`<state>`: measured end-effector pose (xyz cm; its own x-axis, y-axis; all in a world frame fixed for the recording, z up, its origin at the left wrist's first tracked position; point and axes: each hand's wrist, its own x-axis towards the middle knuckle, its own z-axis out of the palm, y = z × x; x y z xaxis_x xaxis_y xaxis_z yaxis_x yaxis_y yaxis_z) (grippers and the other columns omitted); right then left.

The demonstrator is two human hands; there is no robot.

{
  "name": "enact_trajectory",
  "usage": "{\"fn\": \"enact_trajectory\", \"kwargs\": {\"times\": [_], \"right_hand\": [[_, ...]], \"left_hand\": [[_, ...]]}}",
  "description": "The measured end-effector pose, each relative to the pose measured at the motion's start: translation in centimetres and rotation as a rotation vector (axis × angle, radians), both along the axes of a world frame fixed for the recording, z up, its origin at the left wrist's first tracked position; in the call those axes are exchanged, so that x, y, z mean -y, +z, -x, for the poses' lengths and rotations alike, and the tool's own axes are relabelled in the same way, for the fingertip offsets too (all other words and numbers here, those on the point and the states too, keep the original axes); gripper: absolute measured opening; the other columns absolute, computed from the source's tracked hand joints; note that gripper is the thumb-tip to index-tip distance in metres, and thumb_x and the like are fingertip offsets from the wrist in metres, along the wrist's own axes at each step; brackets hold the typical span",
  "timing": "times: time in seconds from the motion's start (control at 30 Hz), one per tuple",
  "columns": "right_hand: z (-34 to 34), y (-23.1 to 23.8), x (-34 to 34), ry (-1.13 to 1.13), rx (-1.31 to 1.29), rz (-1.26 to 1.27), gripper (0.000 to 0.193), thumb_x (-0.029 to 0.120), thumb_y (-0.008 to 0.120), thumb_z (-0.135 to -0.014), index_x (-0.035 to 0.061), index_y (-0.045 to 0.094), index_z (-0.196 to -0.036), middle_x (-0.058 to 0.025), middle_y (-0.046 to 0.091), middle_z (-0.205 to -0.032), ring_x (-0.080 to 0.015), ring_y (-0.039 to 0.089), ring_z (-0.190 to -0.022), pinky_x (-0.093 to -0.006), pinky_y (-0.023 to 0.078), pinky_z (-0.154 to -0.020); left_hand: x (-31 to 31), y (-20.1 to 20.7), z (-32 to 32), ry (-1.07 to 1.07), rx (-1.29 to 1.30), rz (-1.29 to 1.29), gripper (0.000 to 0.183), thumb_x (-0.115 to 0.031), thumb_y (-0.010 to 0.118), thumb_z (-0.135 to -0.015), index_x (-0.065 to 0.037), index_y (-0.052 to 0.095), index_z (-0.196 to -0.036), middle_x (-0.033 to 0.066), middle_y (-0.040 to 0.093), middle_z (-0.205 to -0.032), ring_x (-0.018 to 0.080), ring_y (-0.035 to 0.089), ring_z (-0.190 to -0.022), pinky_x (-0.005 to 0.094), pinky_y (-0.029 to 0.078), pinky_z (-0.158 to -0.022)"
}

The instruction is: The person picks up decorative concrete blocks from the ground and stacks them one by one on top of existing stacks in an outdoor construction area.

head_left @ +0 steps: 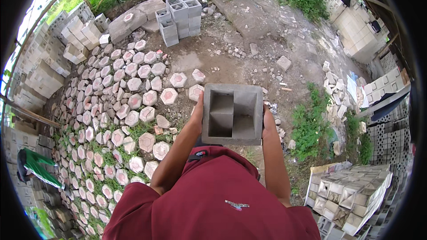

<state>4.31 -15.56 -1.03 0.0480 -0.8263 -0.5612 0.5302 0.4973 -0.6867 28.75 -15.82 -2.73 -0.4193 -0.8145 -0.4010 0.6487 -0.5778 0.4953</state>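
Observation:
A grey hollow concrete block (233,141) is held up in front of my body, its cavities facing up at me. An inner wall and a short cross wall split its inside into compartments. My left hand (198,110) presses against its left side, and my right hand (268,119) grips the right side. Most of the fingers are hidden behind the block. Farther off, ahead and to the left, a small stack of similar grey blocks (182,18) stands on the dirt.
Hexagonal pavers (118,138) cover the ground to the left. Stacked blocks (42,82) line the left edge; more blocks (351,195) stand at lower right. Rubble (336,95) and weeds (309,129) lie to the right. A concrete slab (249,15) slopes up ahead. Green-and-white cloth (42,166) hangs far left.

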Motion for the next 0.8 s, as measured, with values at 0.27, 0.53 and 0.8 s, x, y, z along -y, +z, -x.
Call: {"fn": "enact_trajectory", "kwargs": {"times": [0.27, 0.53, 0.8], "right_hand": [[5.1, -3.5, 13.8, 0.071, 0.029, -0.006, 0.044, 0.039, 0.040, -0.095, 0.0046, 0.060, -0.113, -0.0114, 0.064, -0.105, -0.0245, 0.062, -0.093, -0.0391, 0.050, -0.087], [7.2, -2.7, 31.2, 0.169, 0.011, -0.004, 0.043, 0.039, 0.040, -0.095, 0.0053, 0.060, -0.113, -0.0113, 0.065, -0.105, -0.0249, 0.062, -0.093, -0.0397, 0.050, -0.086], [8.3, -5.7, 47.2, 0.188, 0.096, 0.052, 0.044, 0.038, 0.040, -0.095, 0.0042, 0.058, -0.116, -0.0116, 0.065, -0.105, -0.0252, 0.062, -0.094, -0.0411, 0.050, -0.085]], "left_hand": [[11.4, 0.2, 5.3, 0.078, 0.049, -0.026, 0.069, -0.062, 0.027, -0.093, -0.010, 0.048, -0.132, 0.0111, 0.054, -0.129, 0.0266, 0.055, -0.114, 0.0427, 0.043, -0.099], [28.2, -1.9, 8.3, 0.215, 0.125, -0.032, 0.065, -0.061, 0.034, -0.091, -0.010, 0.052, -0.128, 0.0103, 0.057, -0.122, 0.0248, 0.059, -0.105, 0.0410, 0.048, -0.091], [41.8, -3.6, 7.0, 0.221, 0.143, -0.138, 0.059, -0.056, 0.040, -0.090, -0.008, 0.058, -0.119, 0.0120, 0.064, -0.107, 0.0255, 0.063, -0.094, 0.0401, 0.050, -0.087]]}}
